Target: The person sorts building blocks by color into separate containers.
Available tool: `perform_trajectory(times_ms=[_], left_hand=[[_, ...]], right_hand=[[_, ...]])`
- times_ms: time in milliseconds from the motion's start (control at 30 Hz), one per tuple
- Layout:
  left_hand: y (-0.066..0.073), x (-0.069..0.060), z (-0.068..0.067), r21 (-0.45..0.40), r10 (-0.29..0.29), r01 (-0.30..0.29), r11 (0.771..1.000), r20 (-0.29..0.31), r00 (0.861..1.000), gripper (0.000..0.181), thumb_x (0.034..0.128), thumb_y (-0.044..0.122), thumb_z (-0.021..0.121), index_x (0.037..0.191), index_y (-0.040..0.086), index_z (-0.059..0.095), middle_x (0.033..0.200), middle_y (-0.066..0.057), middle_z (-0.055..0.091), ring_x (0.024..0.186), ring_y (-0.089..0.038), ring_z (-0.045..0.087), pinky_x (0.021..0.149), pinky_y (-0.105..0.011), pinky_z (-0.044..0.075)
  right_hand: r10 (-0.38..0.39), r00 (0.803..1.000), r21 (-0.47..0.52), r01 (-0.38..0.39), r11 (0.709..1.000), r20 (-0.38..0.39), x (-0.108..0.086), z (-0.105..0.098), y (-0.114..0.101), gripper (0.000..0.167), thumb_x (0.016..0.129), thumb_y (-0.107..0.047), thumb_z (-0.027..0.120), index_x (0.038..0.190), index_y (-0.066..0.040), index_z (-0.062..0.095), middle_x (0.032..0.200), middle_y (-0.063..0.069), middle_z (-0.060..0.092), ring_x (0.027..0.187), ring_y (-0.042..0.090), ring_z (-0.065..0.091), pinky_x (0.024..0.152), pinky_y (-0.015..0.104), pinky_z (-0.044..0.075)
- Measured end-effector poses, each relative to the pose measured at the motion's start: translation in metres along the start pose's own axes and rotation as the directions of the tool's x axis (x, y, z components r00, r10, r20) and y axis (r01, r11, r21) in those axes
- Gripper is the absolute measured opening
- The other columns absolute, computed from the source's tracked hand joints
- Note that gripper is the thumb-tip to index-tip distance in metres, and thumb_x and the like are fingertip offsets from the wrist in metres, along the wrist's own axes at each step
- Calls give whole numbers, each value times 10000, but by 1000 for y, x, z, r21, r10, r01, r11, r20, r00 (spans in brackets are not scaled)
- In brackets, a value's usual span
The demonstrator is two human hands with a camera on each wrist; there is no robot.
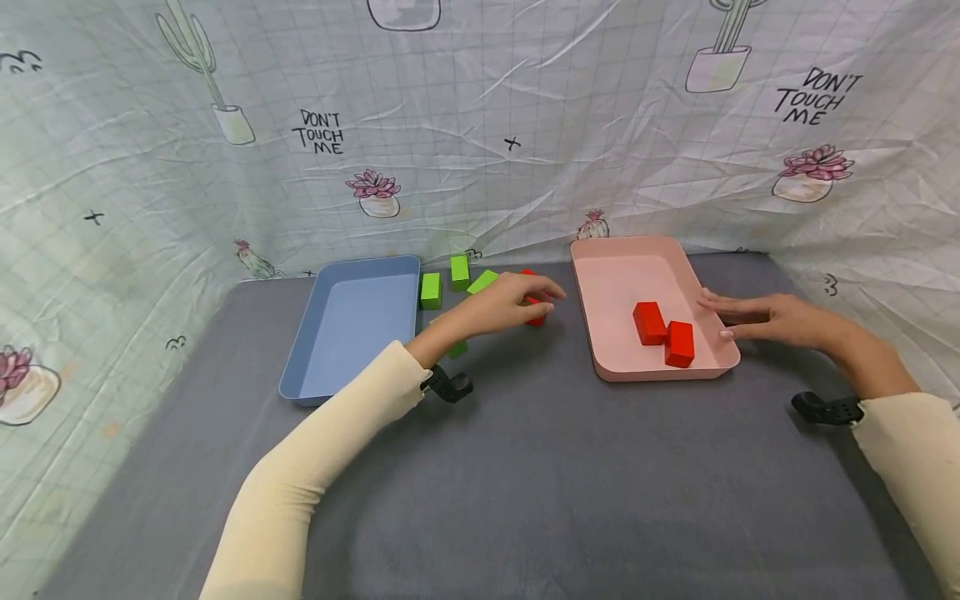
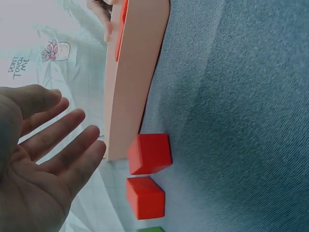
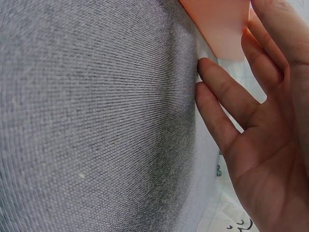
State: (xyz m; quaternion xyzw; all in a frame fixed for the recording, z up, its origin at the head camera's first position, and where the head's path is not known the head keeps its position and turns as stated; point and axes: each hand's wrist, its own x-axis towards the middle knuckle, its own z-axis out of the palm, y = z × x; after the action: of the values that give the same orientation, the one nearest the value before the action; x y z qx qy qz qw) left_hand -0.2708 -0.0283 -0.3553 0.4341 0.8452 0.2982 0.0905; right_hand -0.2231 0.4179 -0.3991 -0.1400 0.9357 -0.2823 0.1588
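Note:
My left hand point(image 1: 504, 304) hovers over the table with its fingers loosely extended and nothing in them. Partly hidden beneath it are two red blocks point(image 1: 536, 320); the left wrist view has one red block point(image 2: 150, 153) beside another red block point(image 2: 147, 199), both apart from the hand. At the right wall of the pink tray point(image 1: 618, 271), my right hand point(image 1: 783, 321) rests its fingertips against the rim, fingers fairly straight. Inside that tray lie a red block point(image 1: 649, 323) and a second red block point(image 1: 679, 344).
Several green blocks lie between the trays, among them one green block point(image 1: 431, 292) near the blue tray point(image 1: 352, 317) and another green block point(image 1: 460, 272) by the back. A patterned cloth point(image 1: 480, 108) hangs behind the grey table point(image 1: 562, 475).

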Motion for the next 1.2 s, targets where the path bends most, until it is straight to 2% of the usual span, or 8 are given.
perform_trajectory(times_ms=[167,267,367,467,667,833,1033,1200], left_hand=[[-6,-4,5,-72,-24,21,997,-45,999,284,1018,140,637,1296,93,670,1259,-30,690,1159,-123,649,953,-239,509],[-8,-7,8,-86,-44,37,996,-82,996,282,1018,145,637,1294,99,672,1261,-36,688,1156,-125,651,953,-253,509],[-9,-9,11,-85,-66,55,995,-134,989,283,1018,142,634,1289,72,672,1269,-87,687,1148,-169,658,960,-295,513],[-11,-9,15,-94,-111,94,991,-194,975,294,1009,132,643,1285,35,667,1270,-138,683,1131,-228,666,949,-332,528],[-15,-8,23,-179,-222,176,968,-281,934,321,970,104,688,1276,9,665,1244,-164,684,1109,-298,670,885,-366,561],[-21,-4,32,-224,-264,201,954,-300,917,398,936,113,742,1301,-4,637,1304,-194,645,1180,-354,643,936,-388,551],[-27,-3,40,-234,-307,243,941,-298,904,504,909,170,789,1356,31,601,1365,-180,607,1229,-309,621,997,-397,518],[-31,0,45,-330,-343,247,911,-274,899,636,918,179,782,1464,28,493,1461,-163,542,1310,-288,574,1063,-383,478]], right_hand=[[-16,1000,4,16,1000,-7,-2,0,0,668,953,-308,724,1553,-245,438,1636,106,285,1472,463,273,1063,681,289],[-16,1000,10,16,1000,-16,-3,1,-1,671,940,-325,739,1545,-265,456,1633,90,299,1466,438,287,1073,631,300],[-25,1000,11,25,1000,-14,-3,1,-1,660,944,-322,734,1542,-267,461,1632,88,301,1465,450,285,1070,661,293],[-32,999,7,33,999,-13,-4,0,0,654,950,-308,727,1543,-256,457,1629,100,301,1460,467,289,1053,689,293],[8,1000,14,-8,1000,-18,-5,-2,-2,664,948,-357,722,1548,-289,446,1632,95,291,1462,440,285,1061,660,296],[-11,1000,10,11,1000,-14,-4,-1,-1,646,960,-313,710,1546,-239,449,1625,117,308,1463,474,282,1043,714,294],[-12,1000,17,12,1000,-11,-2,1,2,636,964,-270,708,1545,-220,453,1628,109,311,1465,471,280,1042,725,292],[-6,1000,33,6,999,-9,-2,1,2,639,965,-270,707,1548,-229,448,1636,103,290,1471,470,264,1048,719,283]])
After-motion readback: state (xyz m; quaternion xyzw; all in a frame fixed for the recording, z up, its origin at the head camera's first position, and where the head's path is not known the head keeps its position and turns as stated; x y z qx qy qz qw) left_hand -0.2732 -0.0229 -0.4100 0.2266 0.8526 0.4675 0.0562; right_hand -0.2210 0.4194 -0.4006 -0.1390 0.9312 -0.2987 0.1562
